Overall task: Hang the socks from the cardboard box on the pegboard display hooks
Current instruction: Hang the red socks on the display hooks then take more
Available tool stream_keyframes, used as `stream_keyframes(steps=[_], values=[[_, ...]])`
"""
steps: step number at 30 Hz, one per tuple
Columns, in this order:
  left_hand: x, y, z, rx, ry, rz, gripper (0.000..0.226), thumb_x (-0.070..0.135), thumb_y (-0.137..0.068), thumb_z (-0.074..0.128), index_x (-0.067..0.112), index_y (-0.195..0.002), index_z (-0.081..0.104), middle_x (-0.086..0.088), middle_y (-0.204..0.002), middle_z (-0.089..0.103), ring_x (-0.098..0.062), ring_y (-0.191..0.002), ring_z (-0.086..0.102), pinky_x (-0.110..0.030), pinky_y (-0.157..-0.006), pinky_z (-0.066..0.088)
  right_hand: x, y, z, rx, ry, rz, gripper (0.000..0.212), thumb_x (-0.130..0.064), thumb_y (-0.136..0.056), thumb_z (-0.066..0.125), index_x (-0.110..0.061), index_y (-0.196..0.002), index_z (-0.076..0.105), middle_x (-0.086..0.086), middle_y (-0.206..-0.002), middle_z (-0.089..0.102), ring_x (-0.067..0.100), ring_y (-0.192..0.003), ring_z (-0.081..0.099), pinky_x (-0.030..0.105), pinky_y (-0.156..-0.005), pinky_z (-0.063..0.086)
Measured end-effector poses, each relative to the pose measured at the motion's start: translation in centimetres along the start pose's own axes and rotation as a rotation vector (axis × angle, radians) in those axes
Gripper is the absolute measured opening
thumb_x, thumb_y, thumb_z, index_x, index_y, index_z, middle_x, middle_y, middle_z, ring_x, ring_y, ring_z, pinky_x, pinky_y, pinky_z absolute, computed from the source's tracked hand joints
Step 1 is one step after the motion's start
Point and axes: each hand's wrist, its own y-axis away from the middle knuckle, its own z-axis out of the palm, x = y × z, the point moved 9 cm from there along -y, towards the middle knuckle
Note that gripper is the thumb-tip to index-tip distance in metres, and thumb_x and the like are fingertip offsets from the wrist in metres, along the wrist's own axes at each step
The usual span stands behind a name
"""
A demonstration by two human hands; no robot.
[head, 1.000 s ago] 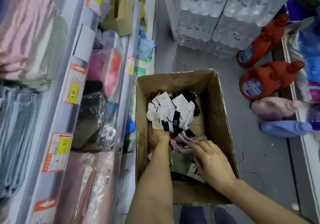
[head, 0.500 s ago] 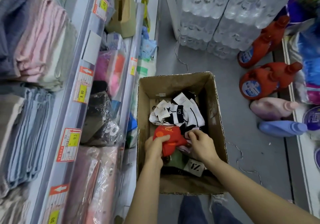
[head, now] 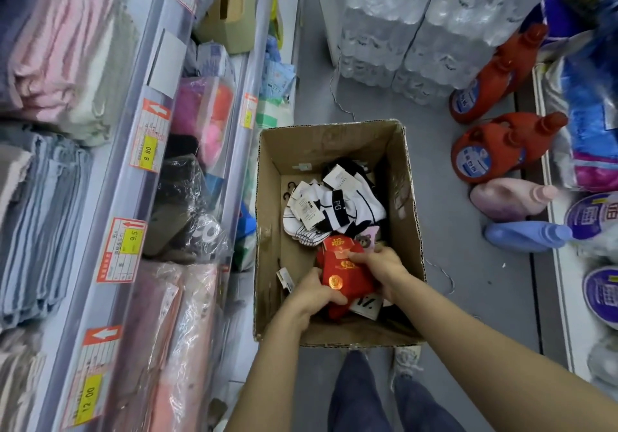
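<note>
An open cardboard box (head: pixel 267 217) stands on the grey floor in the aisle. Inside lie white-and-black socks (head: pixel 329 212) with paper tags towards the back, and darker socks underneath at the front. A bundle of red socks (head: pixel 344 273) with gold labels sits at the front of the box. My left hand (head: pixel 309 296) grips the bundle's lower left side. My right hand (head: pixel 381 269) pinches its upper right edge. No pegboard or hooks appear in view.
Shelves with folded towels (head: pixel 57 57), wrapped goods and price tags (head: pixel 147 142) run along the left. Packs of water bottles (head: pixel 418 27) stand behind the box. Red (head: pixel 498 151), pink and blue detergent bottles lie on the floor at right, before another shelf.
My hands left the pale socks, pulled the red bundle up from under the pile and now hold it from both sides. The view shifted slightly.
</note>
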Motion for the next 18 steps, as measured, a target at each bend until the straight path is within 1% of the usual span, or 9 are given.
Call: stream_keyframes(steps=[2,4,6,7,9,12,14,16,18], values=[[-0.6,-0.3,-0.5,-0.022,0.268,-0.102,0.025,-0.003,-0.079,0.052,0.011,-0.098,0.060,-0.009,-0.099,0.067,-0.025,-0.090,0.063,-0.034,-0.076,0.054,-0.8,0.4,-0.4,0.027,0.028,-0.031,0.031,-0.011,-0.080,0.079,-0.007,-0.105,0.061,0.016,-0.101,0.071,0.033,-0.092,0.070,0.050,-0.086,0.058],[-1.2,-1.1,-0.8,0.030,0.457,-0.208,0.013,0.011,-0.088,0.048,0.010,-0.091,0.060,-0.009,-0.092,0.065,-0.025,-0.083,0.061,-0.034,-0.070,0.050,-1.4,0.8,-0.7,0.039,0.072,-0.075,0.025,-0.011,-0.079,0.077,-0.008,-0.098,0.060,0.017,-0.099,0.070,0.033,-0.089,0.070,0.051,-0.083,0.059],[-1.7,-2.5,-0.6,0.070,0.449,-0.239,0.026,0.032,-0.095,0.057,0.010,-0.104,0.067,-0.012,-0.099,0.070,-0.028,-0.090,0.065,-0.037,-0.072,0.052,-2.0,1.7,-0.9,0.049,0.131,-0.123,0.020,-0.007,-0.079,0.073,-0.011,-0.089,0.056,0.015,-0.097,0.069,0.031,-0.086,0.068,0.044,-0.078,0.059],[-2.1,-3.6,-0.3,0.082,0.421,-0.234,0.032,0.035,-0.093,0.063,0.009,-0.109,0.069,-0.013,-0.102,0.072,-0.029,-0.091,0.067,-0.037,-0.072,0.054,-2.4,2.1,-1.2,0.058,0.151,-0.150,0.021,-0.004,-0.079,0.069,-0.014,-0.086,0.053,0.014,-0.096,0.067,0.030,-0.085,0.067,0.041,-0.073,0.058],[-2.5,-4.6,-0.4,0.121,0.359,-0.225,0.025,0.027,-0.089,0.069,0.007,-0.104,0.071,-0.017,-0.103,0.073,-0.030,-0.087,0.068,-0.037,-0.069,0.056,-2.8,3.0,-1.8,0.048,0.154,-0.190,0.026,0.002,-0.082,0.063,-0.017,-0.094,0.053,0.012,-0.103,0.066,0.029,-0.089,0.066,0.037,-0.065,0.055],[-1.1,-2.9,-1.0,0.129,0.397,-0.188,0.010,0.014,-0.087,0.069,0.006,-0.093,0.069,-0.017,-0.091,0.072,-0.029,-0.073,0.067,-0.033,-0.058,0.056,-3.9,4.9,-2.2,-0.043,0.066,-0.212,0.050,0.010,-0.086,0.059,-0.022,-0.124,0.050,0.011,-0.114,0.063,0.032,-0.095,0.066,0.038,-0.065,0.057],[-0.2,-1.6,-1.8,0.133,0.426,-0.130,0.008,0.010,-0.086,0.070,0.007,-0.094,0.069,-0.013,-0.080,0.071,-0.026,-0.064,0.065,-0.027,-0.050,0.051,-4.8,6.4,-2.5,-0.097,0.011,-0.247,0.052,0.011,-0.088,0.057,-0.026,-0.124,0.054,0.007,-0.107,0.066,0.028,-0.088,0.068,0.035,-0.061,0.057],[0.4,-0.2,-2.6,0.165,0.442,-0.043,0.009,0.008,-0.088,0.069,0.009,-0.097,0.069,-0.012,-0.081,0.071,-0.024,-0.067,0.065,-0.027,-0.054,0.051,-5.7,7.6,-2.9,-0.124,-0.050,-0.300,0.050,0.010,-0.089,0.057,-0.026,-0.123,0.059,0.004,-0.103,0.069,0.024,-0.085,0.068,0.031,-0.060,0.056],[0.8,1.0,-3.2,0.176,0.467,0.064,0.016,0.010,-0.090,0.069,0.010,-0.106,0.068,-0.012,-0.090,0.073,-0.025,-0.075,0.067,-0.031,-0.062,0.054,-6.4,8.6,-3.1,-0.136,-0.094,-0.351,0.049,0.006,-0.090,0.060,-0.028,-0.125,0.061,0.002,-0.105,0.070,0.022,-0.087,0.070,0.030,-0.060,0.056]])
